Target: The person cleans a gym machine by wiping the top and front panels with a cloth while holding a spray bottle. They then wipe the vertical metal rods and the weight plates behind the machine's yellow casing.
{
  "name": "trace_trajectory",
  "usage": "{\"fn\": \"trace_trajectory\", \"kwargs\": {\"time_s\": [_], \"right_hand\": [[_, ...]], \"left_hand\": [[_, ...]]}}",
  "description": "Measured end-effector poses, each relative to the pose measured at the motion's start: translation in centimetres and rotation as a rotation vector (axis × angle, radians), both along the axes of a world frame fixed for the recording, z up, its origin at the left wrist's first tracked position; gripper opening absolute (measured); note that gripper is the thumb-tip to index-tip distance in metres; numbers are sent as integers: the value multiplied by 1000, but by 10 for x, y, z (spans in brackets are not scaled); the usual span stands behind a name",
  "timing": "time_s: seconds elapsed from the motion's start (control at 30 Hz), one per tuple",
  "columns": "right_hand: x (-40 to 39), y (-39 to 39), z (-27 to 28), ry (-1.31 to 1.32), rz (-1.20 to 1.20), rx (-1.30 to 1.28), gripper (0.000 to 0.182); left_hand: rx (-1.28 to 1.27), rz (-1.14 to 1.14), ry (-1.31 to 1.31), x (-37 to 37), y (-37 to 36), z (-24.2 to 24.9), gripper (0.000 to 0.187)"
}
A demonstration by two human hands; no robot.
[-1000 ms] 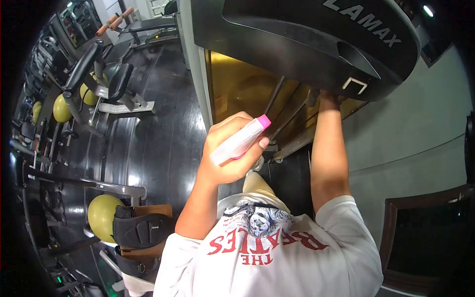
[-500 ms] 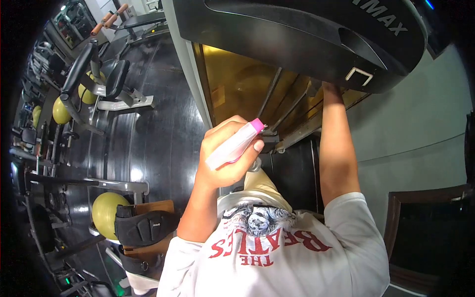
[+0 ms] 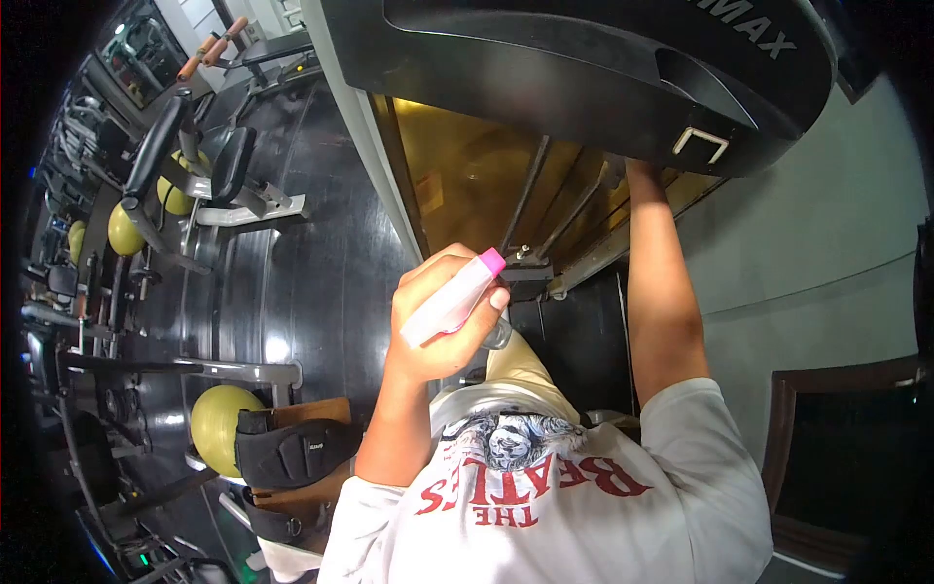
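My left hand [image 3: 438,331] is wrapped round a spray bottle with a whitish translucent head [image 3: 449,304] and a pink nozzle pointing up and to the right. A bit of its clear body shows below my fingers. My right arm reaches forward beneath the black casing [image 3: 584,97] of a gym machine. Only the wrist end of my right hand [image 3: 642,175] shows; its fingers are hidden under the casing, so what they touch cannot be seen. Behind the casing are two dark guide rods [image 3: 527,190] in front of a yellowish panel [image 3: 457,175].
To the left, a padded exercise machine [image 3: 233,165] and yellow-green balls [image 3: 226,419] stand on the black floor [image 3: 302,243]. A black padded belt [image 3: 297,451] lies at lower left. A grey wall [image 3: 817,234] and a dark framed panel [image 3: 846,457] are on the right.
My left hand and the spray bottle have shifted slightly down and left. The right arm stays under the casing, and the whole view has moved a little.
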State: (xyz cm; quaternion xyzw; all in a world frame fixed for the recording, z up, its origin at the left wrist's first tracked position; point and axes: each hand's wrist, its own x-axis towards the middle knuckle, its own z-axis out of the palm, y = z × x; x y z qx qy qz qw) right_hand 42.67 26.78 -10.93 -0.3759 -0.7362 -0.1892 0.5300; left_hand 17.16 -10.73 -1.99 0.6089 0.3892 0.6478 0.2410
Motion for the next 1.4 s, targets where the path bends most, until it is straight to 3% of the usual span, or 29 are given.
{"fn": "trace_trajectory", "kwargs": {"time_s": [0.6, 1.4], "right_hand": [[-9, -9, -25, 31, 2, -108, 49], [-19, -34, -43, 52, -51, 48, 43]], "left_hand": [[18, -69, 68, 10, 11, 4, 12], [-40, -112, 104, 22, 28, -11, 13]]}}
